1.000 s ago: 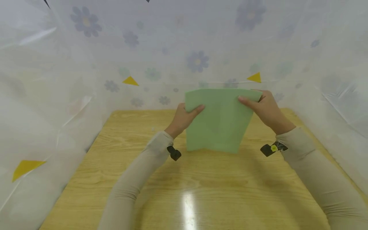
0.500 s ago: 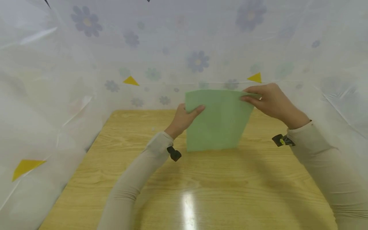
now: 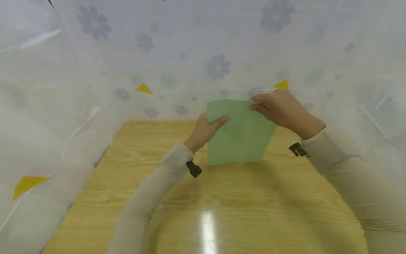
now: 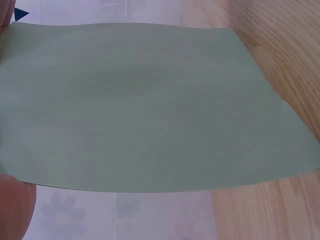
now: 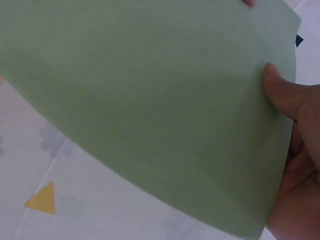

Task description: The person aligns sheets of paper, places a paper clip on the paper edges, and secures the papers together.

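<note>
Sheet: one thin pale green four-sided paper sheet [image 3: 238,144] (material judged by look alone), held up on edge over the far part of the yellowish wood-grain table [image 3: 152,197], its broad face toward my head camera.
Left grip: the left hand [image 3: 202,131] is clamped on the sheet's left edge, upper part; thumb flat on the near face, fingers behind and mostly hidden.
Right grip: the right hand [image 3: 283,111] pinches the top edge, right of its middle; that hand hides the upper right corner.
Lie from grips: the sheet extends rightward from the left hand and downward from the right.
Nearer hand: neither; both are in contact.
Long axis: I cannot tell; no side reads plainly longer.
Top edge: slightly bowed between the grips.
Bottom edge: whether it touches the table, I cannot tell.
Finding: I judge any move turns on the two grips meeting adjacent edges, side and top.
</note>
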Demonstrator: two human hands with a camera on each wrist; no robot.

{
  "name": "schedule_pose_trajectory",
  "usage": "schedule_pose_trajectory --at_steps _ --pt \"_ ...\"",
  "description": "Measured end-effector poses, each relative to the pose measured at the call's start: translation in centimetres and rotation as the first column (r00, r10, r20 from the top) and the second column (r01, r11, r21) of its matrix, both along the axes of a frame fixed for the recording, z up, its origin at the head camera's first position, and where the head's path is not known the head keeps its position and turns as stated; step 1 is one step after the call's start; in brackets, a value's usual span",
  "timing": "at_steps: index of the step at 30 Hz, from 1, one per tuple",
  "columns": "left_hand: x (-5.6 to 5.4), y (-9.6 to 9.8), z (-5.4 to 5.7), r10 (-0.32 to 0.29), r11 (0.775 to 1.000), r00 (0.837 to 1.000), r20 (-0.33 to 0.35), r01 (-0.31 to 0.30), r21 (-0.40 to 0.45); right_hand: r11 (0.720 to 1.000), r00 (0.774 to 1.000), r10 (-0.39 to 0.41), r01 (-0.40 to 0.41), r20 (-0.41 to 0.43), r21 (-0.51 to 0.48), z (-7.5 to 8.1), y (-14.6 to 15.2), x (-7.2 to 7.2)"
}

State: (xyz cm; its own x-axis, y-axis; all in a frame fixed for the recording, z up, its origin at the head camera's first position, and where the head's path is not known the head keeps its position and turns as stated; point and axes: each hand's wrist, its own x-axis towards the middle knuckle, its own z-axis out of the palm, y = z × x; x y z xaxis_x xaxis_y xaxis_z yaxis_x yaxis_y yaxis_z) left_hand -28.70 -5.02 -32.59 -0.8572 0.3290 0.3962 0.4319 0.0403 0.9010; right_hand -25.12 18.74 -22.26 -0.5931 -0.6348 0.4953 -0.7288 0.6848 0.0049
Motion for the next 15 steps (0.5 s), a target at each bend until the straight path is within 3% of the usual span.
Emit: schedule_pose_trajectory --at_steps 8,15 --pt "-0.1 0.3 -0.2 -0.002 1.0 0.999 -0.035 0.002 -0.004 0.993 0.995 0.045 -0.054 -0.093 -0.103 -0.7 -0.5 -0.1" --pt "0.2 0.0 0.9 -0.026 0.997 0.998 -0.059 0.03 0.069 0.994 0.995 0.036 -0.046 -0.094 -0.102 -0.7 -0.6 -0.3"
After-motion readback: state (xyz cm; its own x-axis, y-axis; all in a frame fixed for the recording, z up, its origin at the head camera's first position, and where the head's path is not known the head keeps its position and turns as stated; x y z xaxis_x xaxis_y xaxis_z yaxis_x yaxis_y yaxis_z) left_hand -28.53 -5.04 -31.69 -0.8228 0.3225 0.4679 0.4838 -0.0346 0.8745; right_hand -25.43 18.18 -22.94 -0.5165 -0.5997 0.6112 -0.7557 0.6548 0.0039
